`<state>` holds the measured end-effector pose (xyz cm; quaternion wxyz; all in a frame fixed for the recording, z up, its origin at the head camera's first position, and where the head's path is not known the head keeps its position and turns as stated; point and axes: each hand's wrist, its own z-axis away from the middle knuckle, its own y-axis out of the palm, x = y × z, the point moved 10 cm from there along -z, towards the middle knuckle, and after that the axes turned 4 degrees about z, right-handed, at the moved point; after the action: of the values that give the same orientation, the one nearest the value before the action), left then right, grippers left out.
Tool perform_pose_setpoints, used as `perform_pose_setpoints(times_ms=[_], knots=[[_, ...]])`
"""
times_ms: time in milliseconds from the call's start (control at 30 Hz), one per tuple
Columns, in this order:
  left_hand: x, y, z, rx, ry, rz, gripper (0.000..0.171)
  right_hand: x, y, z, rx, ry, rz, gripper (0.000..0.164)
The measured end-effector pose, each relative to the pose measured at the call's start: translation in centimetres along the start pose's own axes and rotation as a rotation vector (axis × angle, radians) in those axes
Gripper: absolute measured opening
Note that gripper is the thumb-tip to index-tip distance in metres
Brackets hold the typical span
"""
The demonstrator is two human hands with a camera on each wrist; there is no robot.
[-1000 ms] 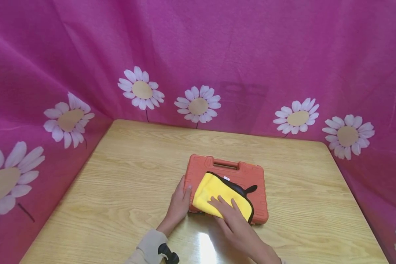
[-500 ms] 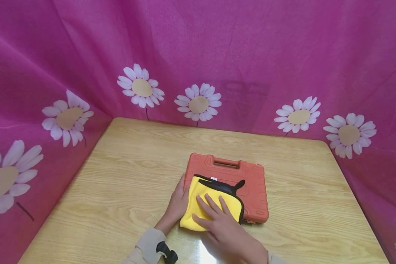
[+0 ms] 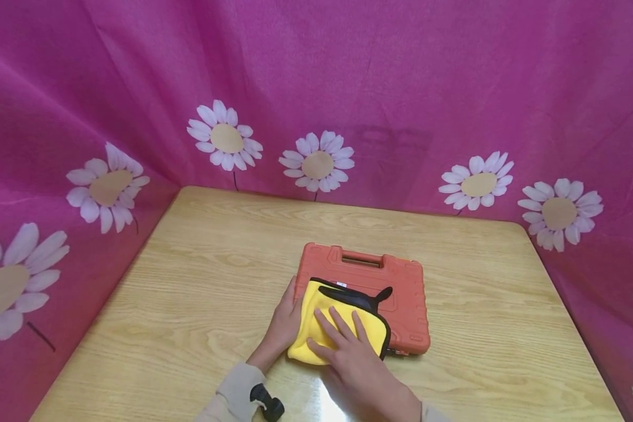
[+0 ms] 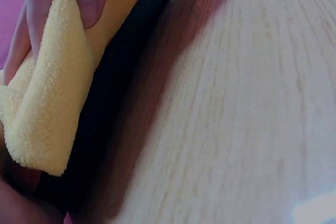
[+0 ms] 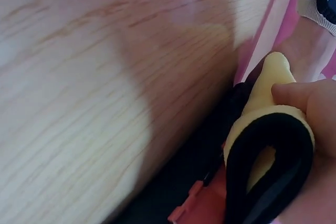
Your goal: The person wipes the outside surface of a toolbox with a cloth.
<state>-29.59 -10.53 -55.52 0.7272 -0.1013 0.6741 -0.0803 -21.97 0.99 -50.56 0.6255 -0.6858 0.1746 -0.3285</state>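
A red tool case lies flat on the table with its carry handle at the far side. A folded yellow cloth with black edging and a black loop covers the case's near left part and hangs over its near edge. My right hand rests on the cloth with its fingers spread and pressing down. My left hand holds the left side of the case, its fingertips partly hidden there. The left wrist view shows the cloth draped over the case's black side.
The wooden table extends around the case. Pink curtains with daisies stand along its back, left and right sides. A black strap fitting is on the left sleeve.
The right hand has slid the cloth left and toward me across the case, over its near edge, and has stayed nearly still since. The left hand has kept its place.
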Motion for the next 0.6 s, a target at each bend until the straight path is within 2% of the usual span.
perform_pose_setpoints(times_ms=[167,267,467,600], knots=[[0.4,0.0,0.0,-0.003,-0.025,-0.019,0.057,0.1,-0.5,0.5,-0.068,-0.027,0.075,0.042],[0.4,-0.1,-0.1,-0.003,-0.017,-0.019,0.058,-0.1,-0.8,1.0,-0.087,-0.037,0.114,0.041],[0.3,-0.1,-0.1,0.010,0.004,-0.011,0.060,-1.3,-0.8,2.2,-0.024,0.009,0.050,0.048],[0.2,-0.1,0.0,0.016,0.013,0.004,0.059,-2.1,-1.2,3.2,-0.040,0.036,0.033,0.051]])
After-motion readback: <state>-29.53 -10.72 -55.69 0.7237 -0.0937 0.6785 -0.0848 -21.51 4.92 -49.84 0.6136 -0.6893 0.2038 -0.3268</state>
